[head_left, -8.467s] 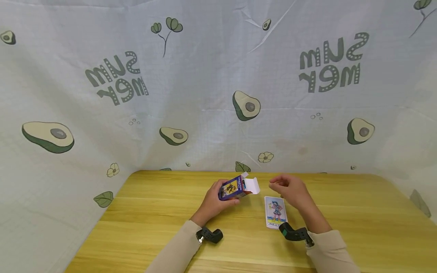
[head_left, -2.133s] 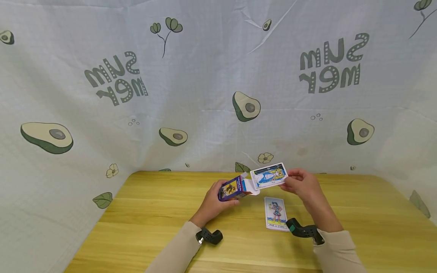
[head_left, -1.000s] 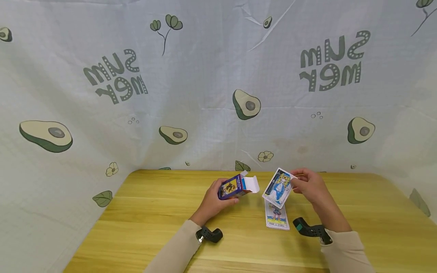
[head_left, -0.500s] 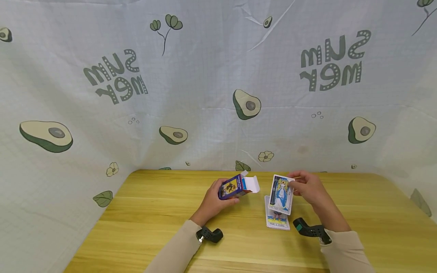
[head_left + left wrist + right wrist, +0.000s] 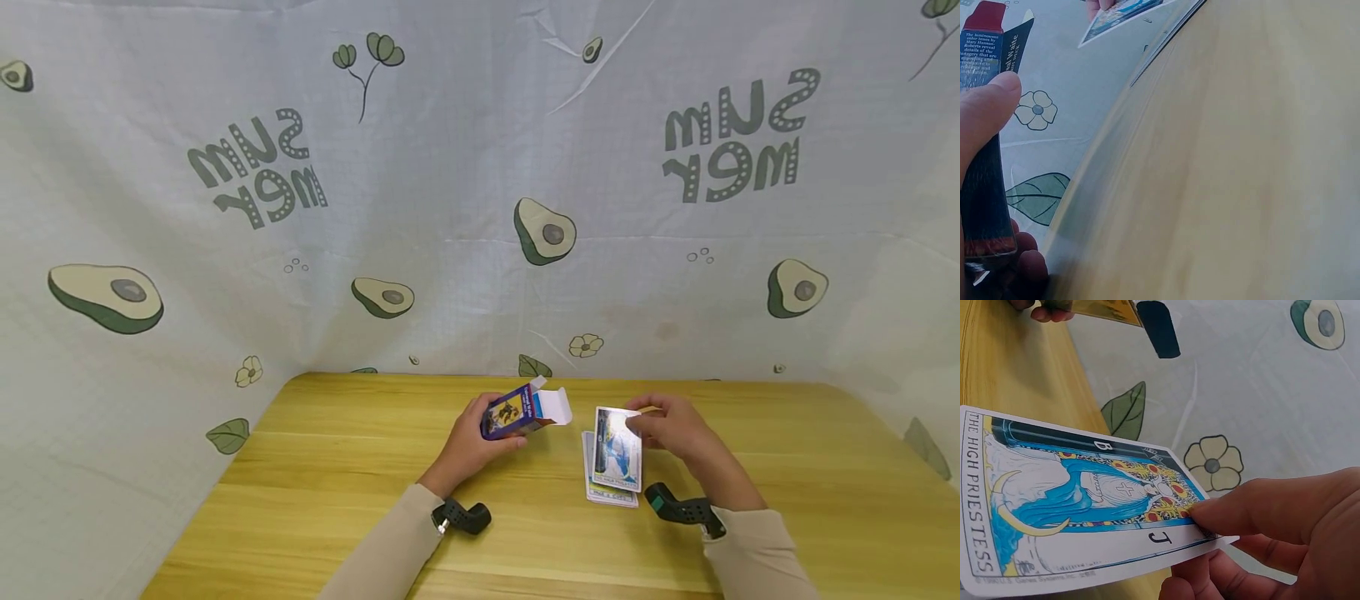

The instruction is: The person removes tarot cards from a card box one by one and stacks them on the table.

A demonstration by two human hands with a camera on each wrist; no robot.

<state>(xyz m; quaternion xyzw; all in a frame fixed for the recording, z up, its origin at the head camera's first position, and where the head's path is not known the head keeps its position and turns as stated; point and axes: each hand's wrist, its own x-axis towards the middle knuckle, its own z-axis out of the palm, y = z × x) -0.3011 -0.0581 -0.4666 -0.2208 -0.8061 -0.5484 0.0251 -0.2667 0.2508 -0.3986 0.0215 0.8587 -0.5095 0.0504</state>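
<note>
My left hand (image 5: 470, 442) grips a purple card box (image 5: 506, 414) with a yellow picture on its front. Its white end flap (image 5: 555, 406) hangs open toward the right. In the left wrist view the thumb lies along the printed side of the box (image 5: 982, 187). Between thumb and fingers, my right hand (image 5: 673, 429) pinches a tarot card (image 5: 1094, 500) lettered "The High Priestess". That card sits low over a small stack of cards (image 5: 612, 497) on the table, covering most of the top one, whose lower edge and left side still show.
The wooden table (image 5: 360, 500) runs back to a pale curtain (image 5: 450, 208) printed with avocados and flowers. A black wrist camera (image 5: 675, 504) on the right arm sits just right of the card stack; another wrist camera (image 5: 465, 517) is on the left arm.
The High Priestess card came from beside the box's opening, turned upright and was lowered toward me over the stack. The left hand and box have stayed in place.
</note>
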